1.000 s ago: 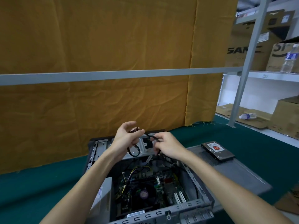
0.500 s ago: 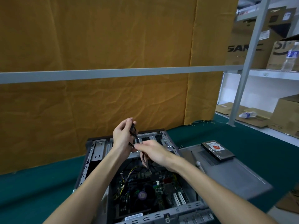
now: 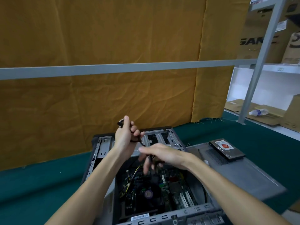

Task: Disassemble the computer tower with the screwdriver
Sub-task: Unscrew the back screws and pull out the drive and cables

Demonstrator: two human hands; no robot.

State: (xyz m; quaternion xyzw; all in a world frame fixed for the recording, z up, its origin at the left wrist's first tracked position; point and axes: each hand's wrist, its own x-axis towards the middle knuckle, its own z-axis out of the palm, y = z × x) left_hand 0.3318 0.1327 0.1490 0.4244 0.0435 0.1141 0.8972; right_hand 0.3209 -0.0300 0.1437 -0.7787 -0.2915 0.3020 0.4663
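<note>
At lower centre of the frame the opened computer tower (image 3: 164,189) lies on green cloth, directly beneath both hands. The left hand (image 3: 125,135) grips a coiled black cable (image 3: 121,124) above it; the right hand (image 3: 159,154), fingers loosely extended and blurred, touches the cable's trailing length.

Left hand (image 3: 125,137) grips a black cable (image 3: 140,142) above the open computer tower (image 3: 162,189).

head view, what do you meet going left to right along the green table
open computer tower → left hand gripping a black cable → right hand → hard drive on the grey side panel → water bottle
</note>
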